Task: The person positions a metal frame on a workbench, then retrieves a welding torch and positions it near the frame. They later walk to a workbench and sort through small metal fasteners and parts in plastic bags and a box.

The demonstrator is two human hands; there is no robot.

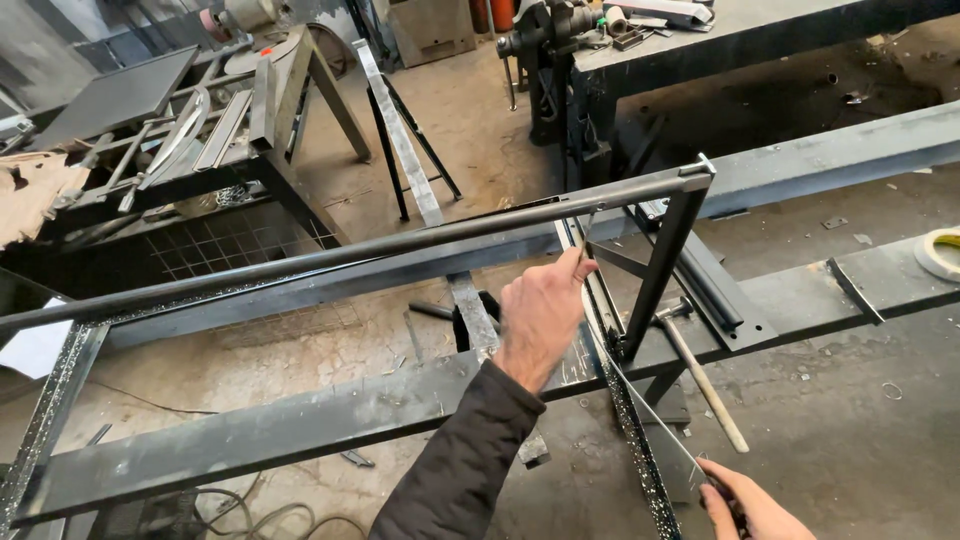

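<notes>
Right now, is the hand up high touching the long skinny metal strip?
Touching. The head view shows the left hand pinching the thin metal strip by the top rail.

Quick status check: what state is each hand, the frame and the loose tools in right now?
left hand: raised, fingers pinching the thin strip's upper end
right hand: gripping the strip's lower end
thin metal strip: slanted, held at both ends
black metal frame: resting on the beams
hammer: lying loose on the beam
tape roll: lying flat
</notes>
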